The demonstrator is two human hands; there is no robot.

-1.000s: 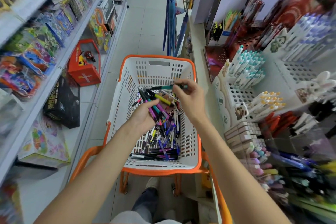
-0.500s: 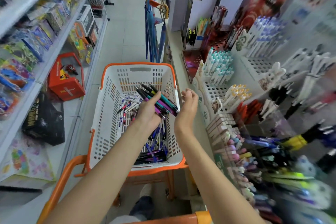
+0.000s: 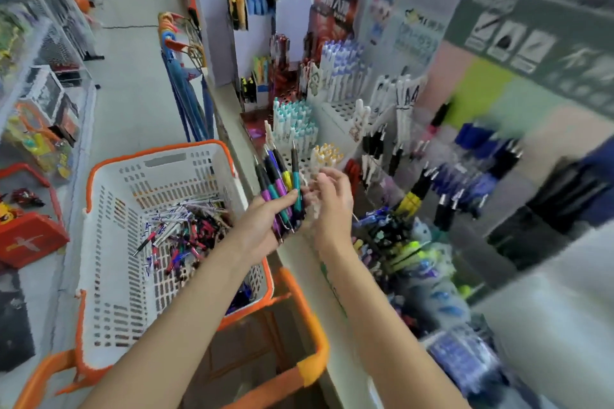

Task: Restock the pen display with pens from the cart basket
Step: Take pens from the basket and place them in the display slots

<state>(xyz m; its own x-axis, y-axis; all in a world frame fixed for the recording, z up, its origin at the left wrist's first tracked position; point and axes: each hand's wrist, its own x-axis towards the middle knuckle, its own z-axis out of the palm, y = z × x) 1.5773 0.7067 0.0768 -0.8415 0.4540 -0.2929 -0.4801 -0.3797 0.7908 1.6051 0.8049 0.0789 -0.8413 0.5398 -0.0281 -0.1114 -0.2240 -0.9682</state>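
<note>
Stationery aisle with pale floor tiles: a fistful of pens is held up between the cart and the shelf.

From my remote seat I see the left hand (image 3: 262,222) gripping a bundle of pens (image 3: 280,183), fingers and thumb curled round the barrels, tips pointing up; the grips are purple, teal, yellow and black. The bundle sits just past the right edge of the white, orange-rimmed cart basket (image 3: 109,242) and in front of the pen display (image 3: 335,106), near its rows of teal-capped pens (image 3: 294,123). The right hand (image 3: 329,206) is just beside the bundle with its fingers bent towards it. Motion blur smears them, so I cannot tell whether they pinch a pen or hold nothing. Many loose pens (image 3: 186,232) lie heaped on the basket floor. Blue umbrellas (image 3: 189,93) hang beyond the basket.
</note>
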